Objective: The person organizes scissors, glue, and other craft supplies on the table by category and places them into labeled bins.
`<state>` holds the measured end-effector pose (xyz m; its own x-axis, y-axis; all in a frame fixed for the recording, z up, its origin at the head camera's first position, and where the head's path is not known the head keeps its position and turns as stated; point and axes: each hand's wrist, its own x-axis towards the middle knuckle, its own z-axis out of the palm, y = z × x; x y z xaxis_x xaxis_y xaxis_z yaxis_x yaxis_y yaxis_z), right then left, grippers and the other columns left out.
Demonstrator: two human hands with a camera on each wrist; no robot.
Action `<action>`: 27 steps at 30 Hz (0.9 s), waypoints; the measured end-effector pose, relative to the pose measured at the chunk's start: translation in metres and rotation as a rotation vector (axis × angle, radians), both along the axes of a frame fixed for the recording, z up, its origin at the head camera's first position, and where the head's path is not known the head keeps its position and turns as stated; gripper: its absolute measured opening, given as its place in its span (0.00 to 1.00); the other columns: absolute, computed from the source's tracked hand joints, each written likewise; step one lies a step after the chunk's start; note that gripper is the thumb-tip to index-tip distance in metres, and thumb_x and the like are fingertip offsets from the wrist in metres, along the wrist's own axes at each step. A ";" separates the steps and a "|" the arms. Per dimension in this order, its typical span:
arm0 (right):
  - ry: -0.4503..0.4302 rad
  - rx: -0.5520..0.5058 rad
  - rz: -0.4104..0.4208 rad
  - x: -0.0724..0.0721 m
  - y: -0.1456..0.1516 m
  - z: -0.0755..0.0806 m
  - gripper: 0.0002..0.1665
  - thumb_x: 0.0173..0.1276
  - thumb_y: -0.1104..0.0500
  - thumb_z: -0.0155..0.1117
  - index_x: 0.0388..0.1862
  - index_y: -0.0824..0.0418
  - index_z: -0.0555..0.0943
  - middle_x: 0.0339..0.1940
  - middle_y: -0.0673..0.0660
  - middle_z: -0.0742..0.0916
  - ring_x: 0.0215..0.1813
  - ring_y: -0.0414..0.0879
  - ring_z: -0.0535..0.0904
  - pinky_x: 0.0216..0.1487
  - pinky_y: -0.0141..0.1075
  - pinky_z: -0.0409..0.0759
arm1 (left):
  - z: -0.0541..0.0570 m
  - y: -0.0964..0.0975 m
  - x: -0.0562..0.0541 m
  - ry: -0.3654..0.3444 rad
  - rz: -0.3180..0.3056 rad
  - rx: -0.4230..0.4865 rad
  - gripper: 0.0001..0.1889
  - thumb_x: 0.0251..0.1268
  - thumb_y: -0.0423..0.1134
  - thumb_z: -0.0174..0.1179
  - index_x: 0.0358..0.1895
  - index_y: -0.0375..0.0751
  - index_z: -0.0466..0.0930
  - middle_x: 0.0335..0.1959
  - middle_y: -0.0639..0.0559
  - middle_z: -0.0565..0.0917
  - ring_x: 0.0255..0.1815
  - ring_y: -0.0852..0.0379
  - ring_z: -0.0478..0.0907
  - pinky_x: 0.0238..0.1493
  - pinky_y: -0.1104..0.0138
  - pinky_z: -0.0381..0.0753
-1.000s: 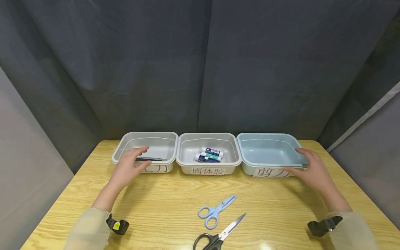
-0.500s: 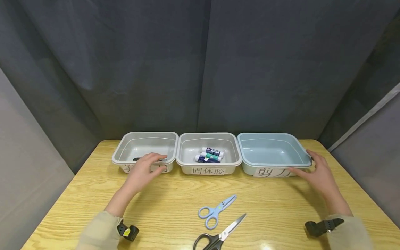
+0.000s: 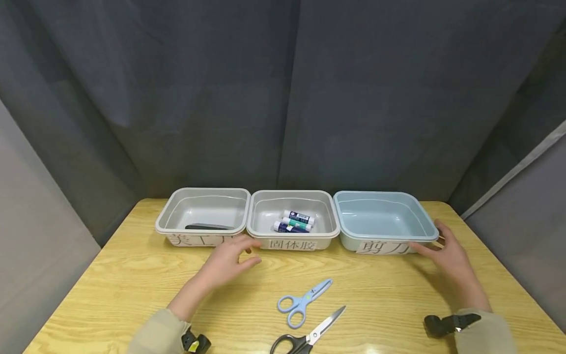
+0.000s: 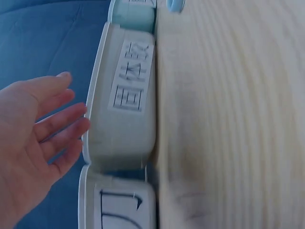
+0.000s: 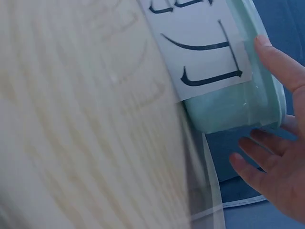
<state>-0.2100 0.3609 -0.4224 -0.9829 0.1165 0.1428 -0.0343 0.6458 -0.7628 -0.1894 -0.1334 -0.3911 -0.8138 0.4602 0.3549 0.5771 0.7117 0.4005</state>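
Observation:
My left hand point(image 3: 232, 259), fingers loosely bent and holding nothing, hovers in front of the gap between the left grey box point(image 3: 201, 240) and the middle grey box point(image 3: 327, 242). In the left wrist view its fingertips are close to the middle box's rim; contact is unclear. At the front right corner of the light blue box point(image 3: 380, 216) is my right hand point(image 3: 453, 255). Its thumb lies along the front by the rim, and its relaxed fingers spread past the side. Three glue sticks point(image 3: 296, 221) lie in the middle box. A slim black object point(image 3: 208, 226) lies in the left one.
Light blue scissors point(image 3: 302, 304) and black-handled scissors point(image 3: 316, 334) lie on the wooden table point(image 3: 380, 300), nearer me than the boxes. Paper labels are on the box fronts. A dark curtain point(image 3: 221, 98) hangs behind the row.
My left hand has moved right and toward me, from over the left box to in front of the gap beside the middle box. My right hand has shifted slightly around the blue box's corner.

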 end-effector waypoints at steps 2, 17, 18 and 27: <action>-0.022 -0.009 0.003 0.000 -0.001 -0.003 0.60 0.58 0.46 0.64 0.72 0.64 0.35 0.70 0.74 0.51 0.63 0.74 0.54 0.55 0.64 0.59 | -0.002 0.005 0.003 -0.037 -0.025 -0.035 0.17 0.57 0.47 0.61 0.50 0.50 0.78 0.43 0.59 0.81 0.38 0.62 0.76 0.38 0.68 0.73; -0.013 -0.067 -0.052 -0.003 -0.002 -0.011 0.61 0.58 0.44 0.63 0.72 0.64 0.34 0.69 0.74 0.53 0.61 0.70 0.57 0.53 0.64 0.61 | -0.021 0.041 0.008 -0.285 -0.202 -0.157 0.23 0.54 0.54 0.61 0.52 0.50 0.76 0.46 0.58 0.80 0.43 0.62 0.76 0.45 0.70 0.73; -0.009 -0.071 -0.059 -0.003 -0.002 -0.011 0.60 0.58 0.44 0.63 0.72 0.64 0.35 0.69 0.74 0.53 0.61 0.69 0.58 0.53 0.63 0.62 | -0.021 0.044 0.009 -0.296 -0.211 -0.163 0.23 0.54 0.55 0.61 0.53 0.50 0.76 0.46 0.58 0.80 0.43 0.62 0.76 0.46 0.70 0.72; -0.018 -0.123 -0.019 -0.007 0.006 -0.011 0.59 0.59 0.46 0.63 0.73 0.62 0.35 0.69 0.73 0.55 0.63 0.68 0.55 0.56 0.62 0.59 | -0.020 0.061 0.018 -0.360 -0.253 -0.249 0.27 0.49 0.59 0.63 0.52 0.51 0.77 0.39 0.62 0.78 0.38 0.67 0.72 0.43 0.73 0.71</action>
